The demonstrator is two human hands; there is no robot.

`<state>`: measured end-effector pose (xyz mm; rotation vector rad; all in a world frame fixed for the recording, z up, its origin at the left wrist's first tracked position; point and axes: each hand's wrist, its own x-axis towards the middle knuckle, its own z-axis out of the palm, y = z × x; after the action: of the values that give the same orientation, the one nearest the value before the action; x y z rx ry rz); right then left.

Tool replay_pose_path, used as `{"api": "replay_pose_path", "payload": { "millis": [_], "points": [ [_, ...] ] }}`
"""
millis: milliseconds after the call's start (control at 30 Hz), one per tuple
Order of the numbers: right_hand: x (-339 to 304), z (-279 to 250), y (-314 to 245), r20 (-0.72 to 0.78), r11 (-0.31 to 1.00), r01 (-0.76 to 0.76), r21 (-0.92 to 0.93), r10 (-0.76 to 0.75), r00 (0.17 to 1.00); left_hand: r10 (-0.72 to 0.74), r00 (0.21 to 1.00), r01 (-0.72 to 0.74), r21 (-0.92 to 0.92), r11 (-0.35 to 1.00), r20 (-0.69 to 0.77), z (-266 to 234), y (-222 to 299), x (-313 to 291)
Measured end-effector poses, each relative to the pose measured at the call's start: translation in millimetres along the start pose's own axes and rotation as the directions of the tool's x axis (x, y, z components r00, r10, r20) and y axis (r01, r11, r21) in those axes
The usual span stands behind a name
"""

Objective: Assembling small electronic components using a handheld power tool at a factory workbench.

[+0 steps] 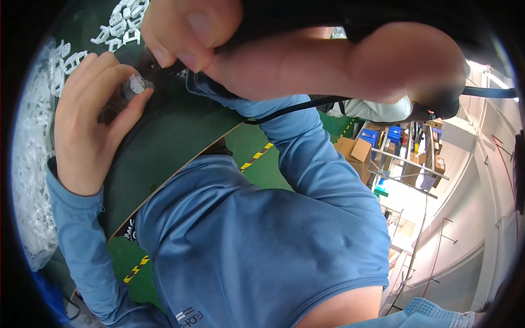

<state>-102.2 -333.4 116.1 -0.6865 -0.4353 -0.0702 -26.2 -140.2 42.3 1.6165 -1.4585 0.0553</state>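
At the left, my left hand (87, 123) is closed in a pinch, with a small white plastic part (136, 83) between its thumb and fingertips. My right hand (290, 64) is very close across the top, large and partly blurred. Its fingers curl around a long dark object (306, 17), which is too dark and too near to name. From beside those curled fingertips a dark brown end (158, 66) reaches toward the white part. Whether the two touch, I cannot tell.
Several white plastic parts (124, 23) lie loose beyond my left hand. Clear plastic bags (35, 180) line the left side of the dark green table (158, 145). A black cable (298, 109) crosses near my right sleeve. Shelving with cardboard boxes (355, 153) stands at the right.
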Motion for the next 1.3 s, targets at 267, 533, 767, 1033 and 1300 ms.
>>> {"api": "replay_pose_path", "payload": {
  "millis": [267,533,767,1033,1300],
  "points": [
    [1,-14,8,0.026,0.993,-0.019,0.113,0.016,1.000,-0.034,0.999,0.035,-0.012,0.999,0.027,-2,2,-3],
    [4,24,-10,-0.047,0.963,-0.044,0.267,0.058,0.997,-0.038,0.999,0.038,-0.007,0.999,0.024,-3,3,-8],
    [14,6,-41,0.017,0.934,-0.357,0.008,0.357,0.934,-0.028,1.000,0.028,-0.011,1.000,0.006,-1,2,-9],
    [53,-30,-33,0.528,0.712,-0.664,-0.227,0.663,0.530,-0.016,1.000,0.016,0.001,1.000,-0.008,-1,1,-9],
    [-25,-25,26,-0.222,0.947,-0.121,-0.296,0.055,0.973,-0.044,0.999,0.043,-0.025,0.999,-0.029,2,2,-7]
  ]
}}
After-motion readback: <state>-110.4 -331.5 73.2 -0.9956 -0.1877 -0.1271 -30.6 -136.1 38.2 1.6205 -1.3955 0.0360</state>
